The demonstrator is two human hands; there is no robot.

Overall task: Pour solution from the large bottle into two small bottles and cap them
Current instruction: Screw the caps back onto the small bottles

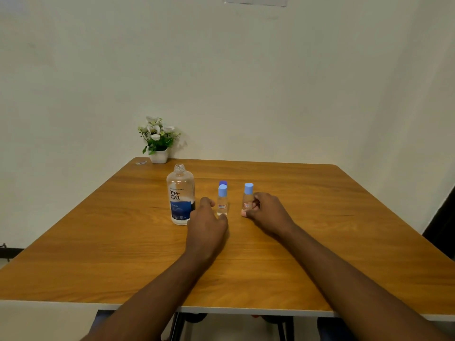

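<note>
The large clear bottle with a blue label stands uncapped on the wooden table. To its right stand two small clear bottles, both wearing light blue caps. My left hand rests beside the left small bottle, thumb and forefinger spread loosely either side of its base, not clearly gripping. The fingers of my right hand are curled against the right small bottle. A darker blue cap sits behind the left small bottle, mostly hidden.
A small white pot of white flowers stands at the table's far left corner against the wall. A tiny scrap lies beside it. The table's front edge runs near my forearms.
</note>
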